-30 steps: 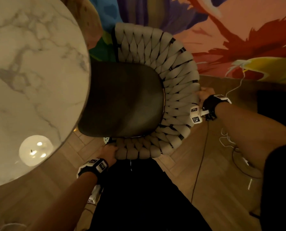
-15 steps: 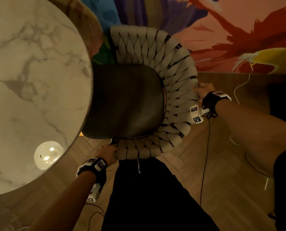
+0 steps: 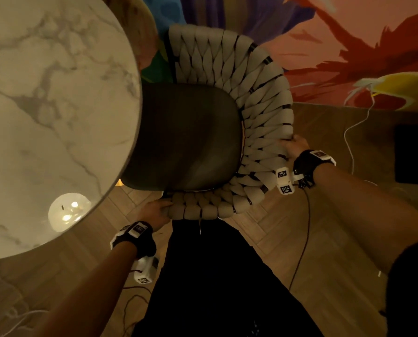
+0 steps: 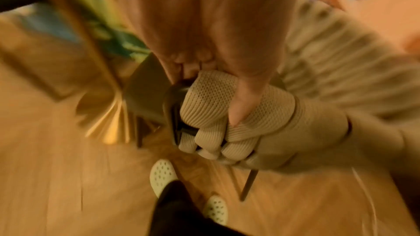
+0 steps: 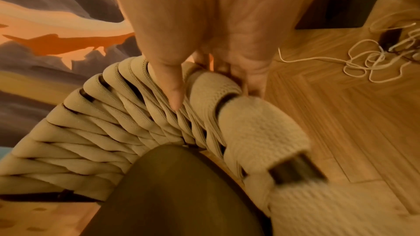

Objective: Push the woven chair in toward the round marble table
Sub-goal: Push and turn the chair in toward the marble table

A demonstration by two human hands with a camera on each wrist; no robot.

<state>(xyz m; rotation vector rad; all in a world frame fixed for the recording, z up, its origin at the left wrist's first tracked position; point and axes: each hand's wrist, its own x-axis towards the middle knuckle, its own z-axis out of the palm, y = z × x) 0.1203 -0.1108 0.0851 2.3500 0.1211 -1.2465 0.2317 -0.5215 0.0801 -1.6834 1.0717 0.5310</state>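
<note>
Already the woven chair (image 3: 227,117) has its dark seat (image 3: 186,139) tucked partly under the round marble tabletop (image 3: 52,105); my left hand (image 3: 154,212) and right hand (image 3: 296,145) grip its backrest rim, with a little pushing probably left.

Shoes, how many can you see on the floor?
2. One pale holed shoe sits under the woven chair; the other shoe is nearer, lower right. Dark trousers hide part of both.

A wall mural (image 3: 349,45) in pink, red, purple and yellow is seen. Below it, a herringbone wooden floor (image 3: 336,239) is crossed by a white cable (image 3: 354,127).
</note>
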